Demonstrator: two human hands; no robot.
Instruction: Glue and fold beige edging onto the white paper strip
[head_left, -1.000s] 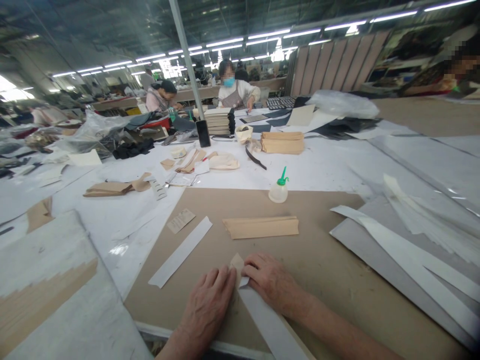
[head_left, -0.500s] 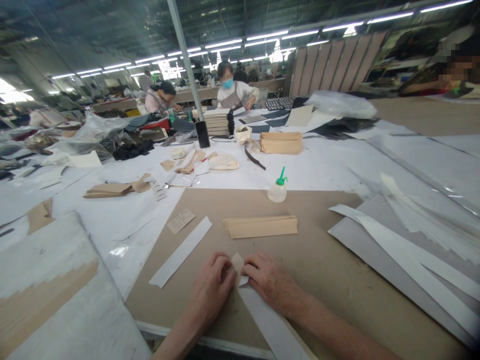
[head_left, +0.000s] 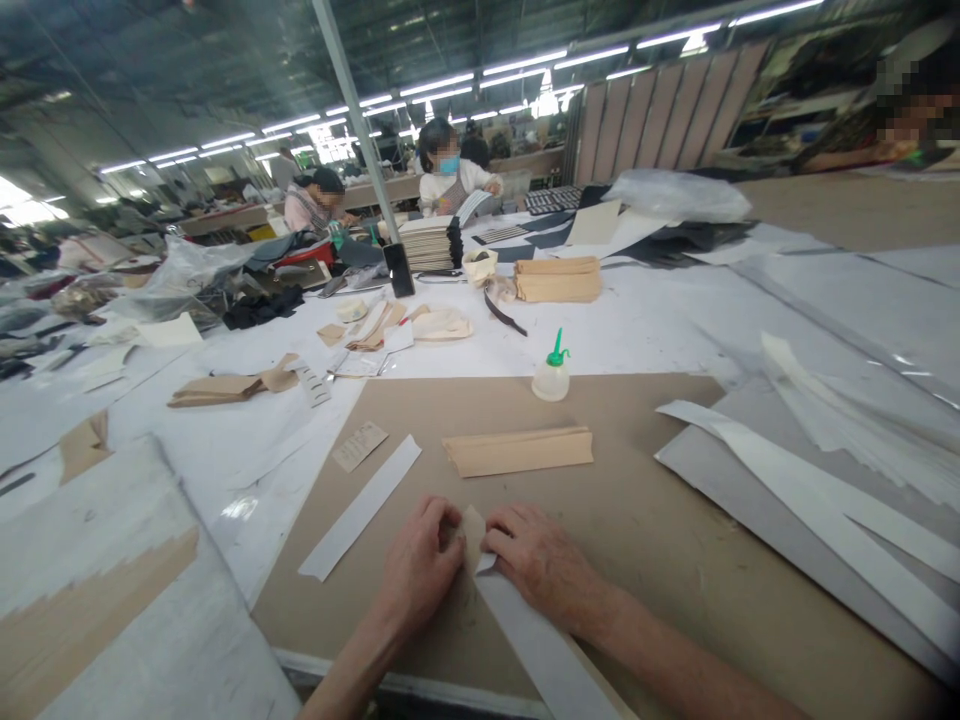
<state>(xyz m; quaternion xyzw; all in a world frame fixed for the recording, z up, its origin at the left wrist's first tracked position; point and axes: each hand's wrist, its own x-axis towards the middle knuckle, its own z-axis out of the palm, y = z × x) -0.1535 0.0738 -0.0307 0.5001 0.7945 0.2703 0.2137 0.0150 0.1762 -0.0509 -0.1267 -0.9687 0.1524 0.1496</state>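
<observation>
White strip (head_left: 540,650) is at near centre of the brown board (head_left: 637,470), running out of view at the near edge, tan piece (head_left: 472,523) showing past its far tip and along its right side. Right hand (head_left: 544,560) is bent closed on the strip's far end, where a corner turns up. Left hand (head_left: 421,560) is just left of the tan tip, fingers curled, gap narrow; can't tell if it pinches the edge. Main risk I see: strip skews or creases at that corner if the right hand presses unevenly or the left tugs sideways. Near end is under no hand, so it could swing. Beyond: tan stack (head_left: 517,453) far of the hands, second strip (head_left: 361,508) and label (head_left: 360,446) to the left, bottle (head_left: 551,380) upright farther back; a careless reach could tip it. Grey sheet (head_left: 705,460) at right.
</observation>
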